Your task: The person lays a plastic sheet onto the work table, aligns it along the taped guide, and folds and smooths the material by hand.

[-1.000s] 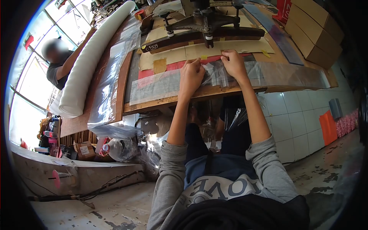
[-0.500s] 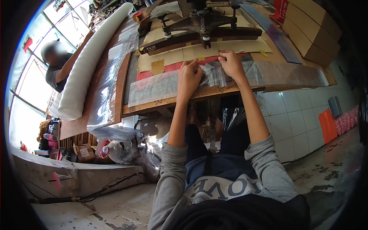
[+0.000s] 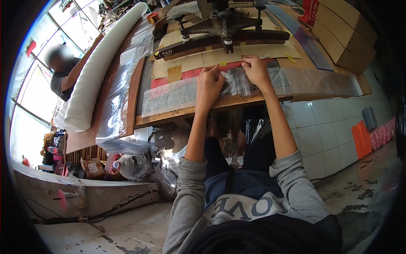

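Both hands are at the near edge of the work table, over a clear plastic sheet (image 3: pixel 169 99). My left hand (image 3: pixel 209 84) is closed, its fingers pinching the sheet. To its right, my right hand (image 3: pixel 255 70) also pinches the plastic, and the sheet is wrinkled between the two. Beneath the sheet lies a red strip (image 3: pixel 163 82), with a cream board (image 3: pixel 192 63) bearing yellow tape pieces behind it. Just beyond my fingers stands the dark metal press head (image 3: pixel 226 27) with its long bar (image 3: pixel 190 48).
A white foam roll (image 3: pixel 91 80) and folded clear film (image 3: pixel 114 91) lie at the left. Behind the roll, another person (image 3: pixel 63 70) reaches an arm along it. Cardboard boxes (image 3: pixel 344 36) stand at the back right. A large plastic bottle (image 3: pixel 133 166) sits below the table.
Both hands keep almost the same place and grip on the plastic sheet. The other person's head has shifted very slightly.
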Demonstrator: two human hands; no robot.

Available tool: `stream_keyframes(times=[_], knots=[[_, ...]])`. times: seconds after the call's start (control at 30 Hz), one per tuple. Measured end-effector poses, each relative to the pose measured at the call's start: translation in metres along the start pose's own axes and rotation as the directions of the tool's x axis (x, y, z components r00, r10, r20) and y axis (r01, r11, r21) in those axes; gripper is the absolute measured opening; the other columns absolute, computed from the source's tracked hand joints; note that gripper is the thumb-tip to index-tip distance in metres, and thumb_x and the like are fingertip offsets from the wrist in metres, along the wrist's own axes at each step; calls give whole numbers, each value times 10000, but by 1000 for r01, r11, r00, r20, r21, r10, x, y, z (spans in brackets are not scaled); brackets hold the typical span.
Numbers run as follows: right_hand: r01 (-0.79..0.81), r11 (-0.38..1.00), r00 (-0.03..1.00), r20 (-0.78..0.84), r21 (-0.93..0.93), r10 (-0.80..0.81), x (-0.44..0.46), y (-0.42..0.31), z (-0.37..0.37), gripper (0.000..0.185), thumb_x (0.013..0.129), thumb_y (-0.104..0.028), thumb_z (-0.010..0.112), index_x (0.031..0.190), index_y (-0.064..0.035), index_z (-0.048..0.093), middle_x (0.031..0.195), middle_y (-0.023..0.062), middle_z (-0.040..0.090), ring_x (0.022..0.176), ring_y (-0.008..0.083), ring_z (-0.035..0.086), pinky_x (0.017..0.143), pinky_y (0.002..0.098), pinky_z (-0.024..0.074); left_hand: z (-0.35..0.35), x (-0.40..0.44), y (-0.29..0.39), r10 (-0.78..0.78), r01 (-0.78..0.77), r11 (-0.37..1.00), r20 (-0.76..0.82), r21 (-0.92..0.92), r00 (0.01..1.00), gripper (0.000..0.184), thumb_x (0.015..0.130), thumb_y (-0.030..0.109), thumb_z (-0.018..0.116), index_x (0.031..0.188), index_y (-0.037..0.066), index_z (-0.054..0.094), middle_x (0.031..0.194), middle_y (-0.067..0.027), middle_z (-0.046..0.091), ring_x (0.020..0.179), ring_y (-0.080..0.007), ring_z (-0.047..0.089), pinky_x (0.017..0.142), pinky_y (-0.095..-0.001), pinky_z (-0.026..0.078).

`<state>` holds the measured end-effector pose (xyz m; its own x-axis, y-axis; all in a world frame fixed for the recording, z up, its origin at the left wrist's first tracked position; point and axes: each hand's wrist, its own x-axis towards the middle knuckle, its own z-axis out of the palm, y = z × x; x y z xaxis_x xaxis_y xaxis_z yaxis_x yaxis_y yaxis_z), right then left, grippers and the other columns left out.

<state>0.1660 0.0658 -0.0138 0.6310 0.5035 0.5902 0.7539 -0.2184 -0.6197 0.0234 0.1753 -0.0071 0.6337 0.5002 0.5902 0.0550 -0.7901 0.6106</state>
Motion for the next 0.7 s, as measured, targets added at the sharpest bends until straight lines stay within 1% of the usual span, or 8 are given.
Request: stream_keyframes(times=[0.17, 0.27, 0.4, 0.47, 0.5, 0.57, 0.7], knots=[[15, 1000, 999, -40, 18, -14, 0, 1, 2, 169, 771, -60, 609, 893, 47, 656, 948, 225, 621, 934, 371, 582, 824, 403, 461, 2, 0, -2, 12, -12, 1000, -4, 5, 1000, 323, 773, 142, 585, 1064, 16, 652, 844, -162, 624, 719, -249, 604, 700, -342, 469], [13, 1000, 1000, -3, 22, -13, 0, 0, 0, 168, 775, -54, 602, 897, 47, 655, 945, 220, 623, 931, 369, 583, 824, 400, 462, 2, -1, -2, 21, -21, 1000, -5, 6, 1000, 329, 771, 144, 587, 1068, 17, 650, 823, -159, 616, 719, -255, 600, 696, -349, 466], [42, 999, 998, -55, 3, -42, -1, -1, 2, 153, 775, -51, 599, 878, 50, 650, 938, 215, 625, 929, 367, 582, 825, 397, 461, 0, -1, 0, 18, -18, 1000, -4, 12, 1000, 331, 770, 145, 588, 1070, 19, 649, 793, -152, 607, 711, -257, 593, 692, -352, 463], [69, 998, 994, -79, 0, -69, -1, 3, 5, 148, 774, -52, 600, 871, 50, 648, 937, 212, 626, 929, 366, 581, 824, 397, 461, -2, -1, 5, -1, 1, 1000, 24, 8, 1000, 356, 750, 101, 578, 1078, -26, 633, 811, -182, 607, 739, -290, 602, 707, -369, 470], [62, 998, 996, -64, -17, -63, -2, 1, 4, 147, 773, -50, 601, 868, 51, 647, 939, 210, 627, 931, 364, 582, 825, 396, 462, -4, -1, 7, -10, 10, 1000, 38, 5, 999, 369, 740, 79, 572, 1083, -48, 624, 819, -197, 607, 752, -306, 607, 714, -378, 473], [47, 998, 998, -38, -52, -49, -1, -3, 0, 144, 771, -48, 602, 864, 53, 645, 943, 208, 629, 935, 358, 584, 827, 393, 463, -3, -5, 4, -9, 9, 1000, 33, 5, 999, 369, 738, 76, 572, 1082, -45, 626, 812, -196, 607, 748, -307, 608, 711, -378, 475], [65, 998, 994, -85, -9, -65, -3, 1, 4, 142, 770, -43, 602, 868, 52, 644, 943, 203, 632, 931, 354, 588, 823, 388, 466, -2, -1, 3, -13, 13, 1000, 33, 0, 999, 370, 734, 71, 570, 1083, -40, 628, 811, -196, 611, 743, -308, 611, 706, -377, 478]])
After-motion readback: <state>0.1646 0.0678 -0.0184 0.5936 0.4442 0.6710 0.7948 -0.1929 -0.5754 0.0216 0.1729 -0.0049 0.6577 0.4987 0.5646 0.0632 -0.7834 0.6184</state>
